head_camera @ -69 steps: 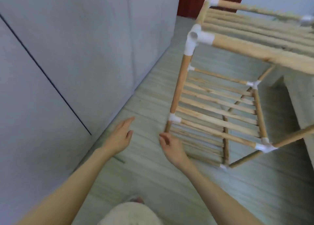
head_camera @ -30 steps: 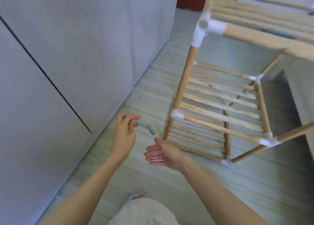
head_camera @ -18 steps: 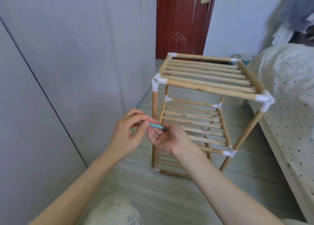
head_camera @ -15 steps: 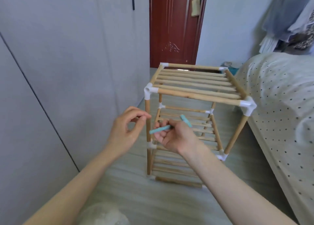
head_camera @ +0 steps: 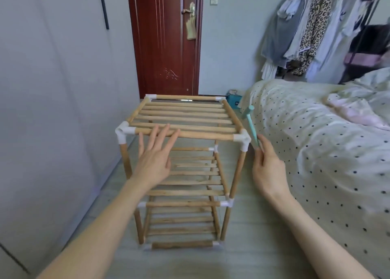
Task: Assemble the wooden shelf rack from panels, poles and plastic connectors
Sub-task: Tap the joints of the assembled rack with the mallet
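Observation:
The wooden shelf rack (head_camera: 185,118) stands upright on the floor, three slatted tiers joined by poles and white plastic connectors (head_camera: 123,132). My left hand (head_camera: 155,158) reaches to the front pole of the top tier, fingers straight and spread, fingertips at the pole. My right hand (head_camera: 267,167) is beside the front right corner connector (head_camera: 242,140) and pinches the handle of a small teal plastic hammer (head_camera: 250,122), head up.
A grey wardrobe wall (head_camera: 52,89) runs along the left. A bed with a dotted cover (head_camera: 316,141) is close on the right. A red door (head_camera: 166,40) is behind the rack, clothes (head_camera: 316,30) hang at the back right.
My left hand picked the teal hammer off the floor and passed it to my right hand. My view rose; my left hand moved onto the top tier, my right hand went to the right corner.

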The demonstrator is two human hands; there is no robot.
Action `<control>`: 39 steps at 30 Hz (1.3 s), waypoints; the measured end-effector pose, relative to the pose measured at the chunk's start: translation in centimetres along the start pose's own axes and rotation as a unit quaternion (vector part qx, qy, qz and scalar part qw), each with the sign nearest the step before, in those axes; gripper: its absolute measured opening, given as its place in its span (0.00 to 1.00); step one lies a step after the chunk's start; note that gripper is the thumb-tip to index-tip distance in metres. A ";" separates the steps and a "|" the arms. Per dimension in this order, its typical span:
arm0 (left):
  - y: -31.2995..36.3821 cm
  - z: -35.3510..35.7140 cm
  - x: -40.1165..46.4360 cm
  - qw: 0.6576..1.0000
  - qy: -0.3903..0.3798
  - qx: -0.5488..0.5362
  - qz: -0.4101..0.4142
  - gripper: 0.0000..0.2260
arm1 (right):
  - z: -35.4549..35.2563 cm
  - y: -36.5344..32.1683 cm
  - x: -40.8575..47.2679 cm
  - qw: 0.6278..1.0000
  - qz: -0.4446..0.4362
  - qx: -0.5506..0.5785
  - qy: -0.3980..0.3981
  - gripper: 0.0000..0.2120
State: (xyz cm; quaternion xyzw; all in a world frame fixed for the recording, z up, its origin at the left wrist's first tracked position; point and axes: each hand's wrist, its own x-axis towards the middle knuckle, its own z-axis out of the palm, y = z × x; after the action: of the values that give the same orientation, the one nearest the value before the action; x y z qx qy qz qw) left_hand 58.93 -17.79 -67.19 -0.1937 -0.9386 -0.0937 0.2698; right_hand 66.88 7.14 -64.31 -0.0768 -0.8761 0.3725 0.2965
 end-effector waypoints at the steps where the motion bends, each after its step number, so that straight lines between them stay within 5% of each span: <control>1: -0.3 0.2 0.1 1.000 0.010 0.014 -0.003 0.38 | -0.5 0.8 0.5 0.999 0.018 -0.035 0.001 0.17; 4: 0.0 0.5 0.4 0.999 0.042 -0.002 -0.022 0.35 | -2.1 2.2 1.7 0.997 0.048 -0.067 -0.012 0.16; 9: 1.7 0.9 0.6 0.996 0.077 -0.029 -0.047 0.31 | -3.0 1.1 1.9 0.981 -0.029 0.032 0.190 0.17; 13: 1.6 0.9 0.6 0.995 0.082 -0.032 -0.053 0.30 | -2.4 1.8 1.6 0.990 0.055 -0.124 -0.034 0.17; 18: 1.3 0.7 0.5 0.995 0.076 -0.038 -0.048 0.30 | -3.6 0.7 0.9 0.977 -0.039 0.015 0.211 0.18; 22: 1.1 0.5 0.3 0.996 0.063 -0.044 -0.040 0.31 | -3.0 2.1 -0.4 0.989 -0.034 -0.144 -0.015 0.15; 27: 1.1 0.4 0.2 0.996 0.064 -0.057 -0.040 0.31 | -4.3 0.9 -0.2 0.976 -0.066 0.026 0.206 0.14; 31: 1.4 0.3 0.2 0.995 0.061 -0.059 -0.047 0.31 | -3.3 2.4 -0.7 0.991 -0.028 -0.127 -0.019 0.14; 36: 1.5 0.3 0.3 0.994 0.065 -0.068 -0.050 0.31 | -4.5 0.9 -0.1 0.973 -0.055 0.050 0.220 0.16; 39: 1.5 0.4 0.3 0.995 0.063 -0.066 -0.049 0.31 | -3.5 1.8 -0.3 0.996 -0.021 -0.082 0.030 0.16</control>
State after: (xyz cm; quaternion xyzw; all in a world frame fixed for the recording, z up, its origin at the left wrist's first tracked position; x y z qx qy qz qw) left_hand 59.17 -16.29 -67.25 -0.1587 -0.9198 -0.1804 0.3101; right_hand 68.99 10.39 -63.80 -0.0933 -0.8957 0.2904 0.3236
